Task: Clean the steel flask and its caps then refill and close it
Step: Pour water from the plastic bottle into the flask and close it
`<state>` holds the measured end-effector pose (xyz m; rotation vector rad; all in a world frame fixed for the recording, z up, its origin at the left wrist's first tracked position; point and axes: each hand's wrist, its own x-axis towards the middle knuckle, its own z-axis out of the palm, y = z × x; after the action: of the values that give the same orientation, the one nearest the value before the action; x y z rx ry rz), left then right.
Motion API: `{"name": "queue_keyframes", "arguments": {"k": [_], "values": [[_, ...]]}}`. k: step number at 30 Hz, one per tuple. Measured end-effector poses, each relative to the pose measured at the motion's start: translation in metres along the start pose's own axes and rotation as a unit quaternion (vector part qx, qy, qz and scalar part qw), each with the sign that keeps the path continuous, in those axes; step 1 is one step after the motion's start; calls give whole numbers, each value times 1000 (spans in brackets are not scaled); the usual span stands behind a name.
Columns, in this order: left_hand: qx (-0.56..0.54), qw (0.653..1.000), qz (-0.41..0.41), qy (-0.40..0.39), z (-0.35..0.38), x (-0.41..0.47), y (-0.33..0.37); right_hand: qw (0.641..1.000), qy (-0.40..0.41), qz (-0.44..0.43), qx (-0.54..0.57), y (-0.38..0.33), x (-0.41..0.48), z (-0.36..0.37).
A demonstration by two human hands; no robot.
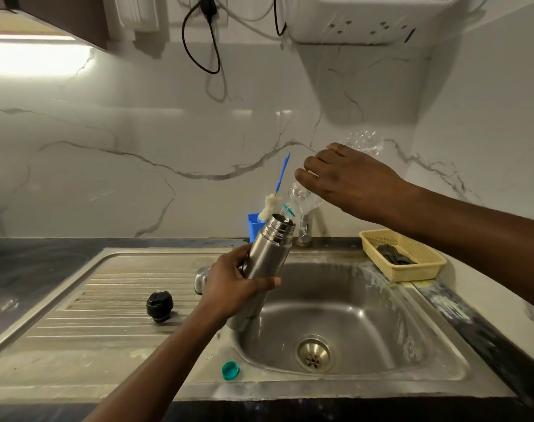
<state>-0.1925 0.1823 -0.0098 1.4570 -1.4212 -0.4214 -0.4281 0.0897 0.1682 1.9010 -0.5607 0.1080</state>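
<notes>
My left hand grips the steel flask around its middle, tilted with its open mouth up over the sink basin. My right hand holds a clear plastic bottle tipped neck-down, its mouth at the flask's opening. A black inner cap lies on the draining board. A steel outer cap sits behind my left hand, partly hidden. The bottle's green cap lies on the sink's front rim.
A blue-handled bottle brush stands in a blue holder by the tap. A yellow basket holding a dark scrubber sits at the right. A white appliance hangs above, with black cables on the wall.
</notes>
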Motion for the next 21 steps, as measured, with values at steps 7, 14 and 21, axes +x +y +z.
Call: {"name": "queue_keyframes", "arguments": {"k": [7, 14, 21], "values": [[1, 1000, -5, -7, 0, 1, -3, 1000, -11, -2, -10, 0, 2, 1], [4, 1000, -4, -7, 2, 3, -5, 1000, -9, -7, -13, 1, 3, 1], [9, 1000, -1, -4, 4, 5, -8, 1000, -5, -10, -16, 1, 3, 1]]}}
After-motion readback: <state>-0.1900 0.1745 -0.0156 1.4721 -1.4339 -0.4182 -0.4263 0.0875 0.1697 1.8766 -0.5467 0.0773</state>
